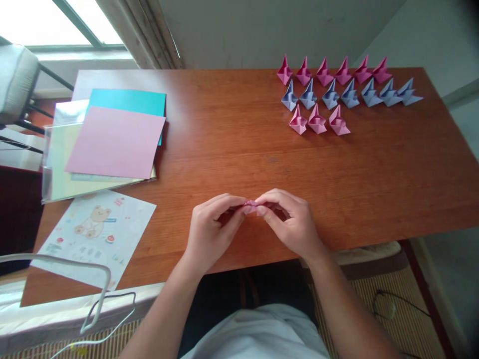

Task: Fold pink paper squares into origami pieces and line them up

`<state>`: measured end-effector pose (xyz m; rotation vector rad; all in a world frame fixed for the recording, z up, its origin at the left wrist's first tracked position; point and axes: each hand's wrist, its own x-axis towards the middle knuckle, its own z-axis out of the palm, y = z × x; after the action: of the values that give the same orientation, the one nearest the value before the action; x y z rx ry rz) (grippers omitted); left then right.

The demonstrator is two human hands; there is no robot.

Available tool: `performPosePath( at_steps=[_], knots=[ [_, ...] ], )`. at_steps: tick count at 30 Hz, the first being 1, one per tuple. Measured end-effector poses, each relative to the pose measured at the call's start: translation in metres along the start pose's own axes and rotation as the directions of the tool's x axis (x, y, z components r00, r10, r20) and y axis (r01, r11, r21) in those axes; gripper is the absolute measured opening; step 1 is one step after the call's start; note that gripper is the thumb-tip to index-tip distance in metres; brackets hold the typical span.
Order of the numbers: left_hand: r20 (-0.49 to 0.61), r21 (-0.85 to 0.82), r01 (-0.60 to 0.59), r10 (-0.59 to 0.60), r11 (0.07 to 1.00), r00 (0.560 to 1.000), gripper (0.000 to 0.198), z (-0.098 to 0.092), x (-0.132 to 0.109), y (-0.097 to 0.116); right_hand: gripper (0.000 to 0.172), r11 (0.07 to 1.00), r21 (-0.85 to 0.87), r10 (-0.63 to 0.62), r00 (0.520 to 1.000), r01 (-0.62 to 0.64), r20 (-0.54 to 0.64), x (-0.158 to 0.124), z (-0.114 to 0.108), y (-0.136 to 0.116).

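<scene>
Here, our left hand (212, 222) and right hand (291, 219) pinch the pink paper (251, 205) over the tabletop (220, 139), toward six o'clock; it should be light, foldable, easily crushed, best held gently at its nine and three o'clock ends.

The small folded paper (251, 206) is pink. Of the finished paper figures, 6 are a deep, near-magenta pink (343, 75), 7 are pale lavender-blue (350, 97) and 3 are a lighter, rosier pink (317, 123). The flat top sheet (116, 144) is plain dusty pink; the sheet under it (127, 98) is solid teal, and the pack below (62, 164) pale yellow. A whitish printed sheet (130, 214) bears a beige bear (94, 222) and little red, pink and blue motifs. The tabletop (224, 134) is reddish brown with streaky wood grain. The curtain (144, 30) is greyish beige, the wall (254, 30) grey, the shirt (258, 334) pale grey. Fine tan and darker stripes pattern the floor (348, 309).
</scene>
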<state>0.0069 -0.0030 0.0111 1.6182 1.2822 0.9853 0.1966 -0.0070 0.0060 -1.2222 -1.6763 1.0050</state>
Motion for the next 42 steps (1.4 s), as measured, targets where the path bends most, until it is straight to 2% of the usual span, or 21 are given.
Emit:
performPosePath(
  at_steps=[4,11,17,23,27,31,37,42],
  knots=[
    [-0.015,-0.076,0.007,-0.008,0.997,1.000,0.014,0.001,-0.002,-0.002,0.006,0.999,0.016,0.031,0.997,-0.030,-0.075,-0.002,0.002,0.001],
    [-0.059,0.139,-0.059,0.067,0.989,0.996,0.008,0.003,-0.002,0.001,0.011,0.992,-0.094,-0.087,0.993,0.079,-0.077,-0.001,0.002,0.001],
    [-0.036,0.095,-0.065,0.069,0.993,0.997,0.007,0.003,-0.002,0.000,0.010,0.993,-0.096,-0.081,0.993,0.073,-0.088,-0.002,0.002,0.001],
    [-0.029,0.215,-0.202,0.214,0.955,0.976,0.011,0.005,-0.001,0.000,0.012,0.958,-0.216,-0.204,0.977,0.187,-0.059,-0.001,0.005,0.002],
    [-0.062,0.340,-0.251,0.288,0.906,0.956,0.012,0.008,-0.001,0.000,0.010,0.907,-0.377,-0.237,0.967,0.186,-0.092,-0.004,0.006,0.003],
    [-0.056,0.261,-0.191,0.212,0.946,0.976,0.014,0.005,-0.002,0.001,0.010,0.947,-0.294,-0.163,0.981,0.126,-0.106,-0.007,0.005,0.001],
    [-0.120,0.123,-0.086,0.101,0.989,0.988,0.010,-0.001,-0.002,0.000,0.009,0.971,-0.237,-0.080,0.988,0.047,-0.133,-0.007,-0.007,0.001],
    [-0.139,0.141,-0.100,0.120,0.985,0.983,0.013,-0.003,-0.002,0.002,0.012,0.994,-0.108,-0.046,0.980,0.025,-0.192,-0.008,-0.017,0.004]
  ],
)
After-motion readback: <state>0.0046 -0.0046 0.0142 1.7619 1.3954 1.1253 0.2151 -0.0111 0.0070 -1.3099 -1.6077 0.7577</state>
